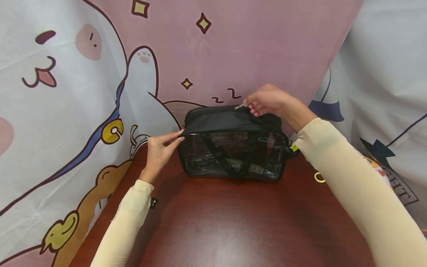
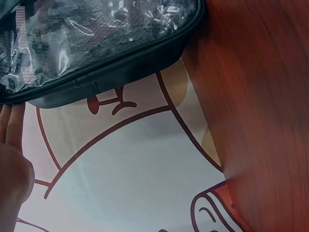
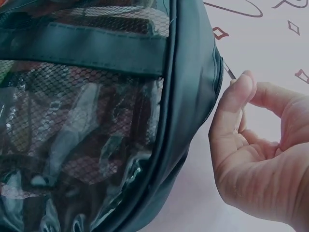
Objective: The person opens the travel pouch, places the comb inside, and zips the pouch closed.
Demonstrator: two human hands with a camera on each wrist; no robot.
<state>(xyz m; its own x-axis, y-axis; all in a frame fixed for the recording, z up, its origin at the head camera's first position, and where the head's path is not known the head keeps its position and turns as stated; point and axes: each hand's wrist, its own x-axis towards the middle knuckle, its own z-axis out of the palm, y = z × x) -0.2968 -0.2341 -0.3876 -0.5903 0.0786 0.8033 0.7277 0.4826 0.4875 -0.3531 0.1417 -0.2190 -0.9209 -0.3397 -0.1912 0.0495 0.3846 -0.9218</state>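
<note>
A black toiletry bag [image 1: 217, 120] with a clear plastic front panel [image 1: 197, 155] and crossing black straps stands upright at the back of the table. Thumb and fingers of my left hand [image 1: 159, 151] pinch its upper left corner; in the left wrist view only part of that hand [image 2: 13, 169] shows at the bag's edge. Above the bag's top, my right hand [image 1: 271, 101] pinches the metal zipper pull [image 1: 240, 106]. From the right wrist, the pull [image 3: 229, 70] sticks out from the zipper between thumb and forefinger. Mesh shows behind the clear plastic.
The bag rests on a reddish-brown wooden table [image 1: 213, 218]. A printed cartoon curtain [image 1: 260, 48] hangs close behind it. A yellow ring [image 1: 319, 177] lies at the right, and a small black item [image 1: 153, 203] lies beside the left sleeve. A yellow tag [image 1: 294, 147] shows at the bag's right end.
</note>
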